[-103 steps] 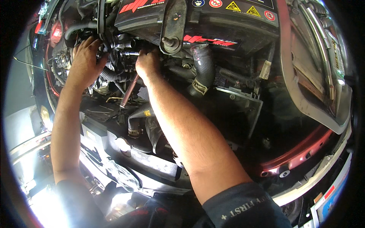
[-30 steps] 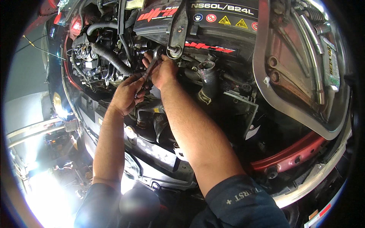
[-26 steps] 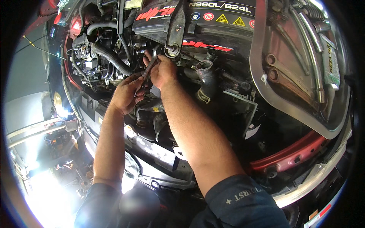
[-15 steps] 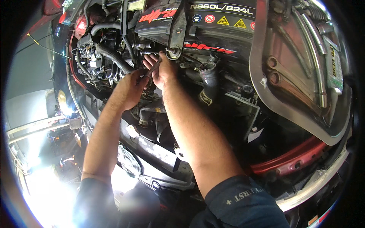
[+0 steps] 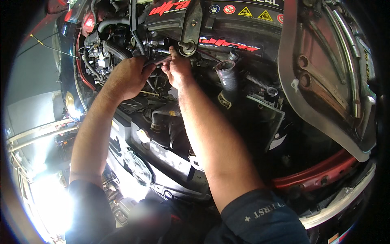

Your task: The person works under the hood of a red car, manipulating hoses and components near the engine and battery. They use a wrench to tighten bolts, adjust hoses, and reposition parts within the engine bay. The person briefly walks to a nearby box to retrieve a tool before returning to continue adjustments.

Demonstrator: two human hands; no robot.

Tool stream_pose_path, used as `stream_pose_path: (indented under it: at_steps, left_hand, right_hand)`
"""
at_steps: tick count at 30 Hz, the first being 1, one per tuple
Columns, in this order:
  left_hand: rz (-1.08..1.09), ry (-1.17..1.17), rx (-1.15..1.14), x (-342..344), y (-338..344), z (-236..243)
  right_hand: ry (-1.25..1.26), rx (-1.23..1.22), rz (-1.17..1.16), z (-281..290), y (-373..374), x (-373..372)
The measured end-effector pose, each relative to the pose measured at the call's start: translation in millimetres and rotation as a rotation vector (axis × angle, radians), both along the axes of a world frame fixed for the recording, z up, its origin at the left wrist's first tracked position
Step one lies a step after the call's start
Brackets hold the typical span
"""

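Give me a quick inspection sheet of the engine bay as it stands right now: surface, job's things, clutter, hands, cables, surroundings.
Surface: open engine bay, red body edge at the right.
Job's things: slim metal tool between both hands, beneath the black battery.
Clutter: open-ended black hose right of the hands.
Hands: left hand closed on the tool's near end; right hand gripping at its far end.
Cables: corrugated black hose and wiring left of the hands.
Surroundings: grey inner wing panel at the right; bright floor at lower left, detail washed out.
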State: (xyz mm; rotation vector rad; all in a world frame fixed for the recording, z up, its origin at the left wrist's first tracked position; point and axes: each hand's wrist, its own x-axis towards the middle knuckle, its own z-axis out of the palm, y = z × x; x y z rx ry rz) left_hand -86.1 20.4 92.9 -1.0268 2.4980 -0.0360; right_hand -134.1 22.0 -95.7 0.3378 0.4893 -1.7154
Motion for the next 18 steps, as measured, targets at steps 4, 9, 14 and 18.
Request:
stream_pose_path:
  at_steps: [4,9,14,18]
  left_hand:
    - [0.276,-0.009,0.028,20.6,34.2,-23.9]
    - [0.276,0.3,-0.007,47.6,59.1,-60.1]
    - [0.051,0.276,-0.04,35.3,27.6,-30.1]
    - [-0.569,0.152,-0.248,-2.0,-17.1,-18.7]
  right_hand:
    - [0.462,0.217,-0.021,-32.1,-25.2,19.5]
    - [0.828,0.262,-0.169,-48.8,-45.0,33.4]
    - [0.095,0.13,-0.006,-18.1,-15.2,10.5]
    - [-0.302,-0.039,-0.11,6.3,2.2,-6.6]
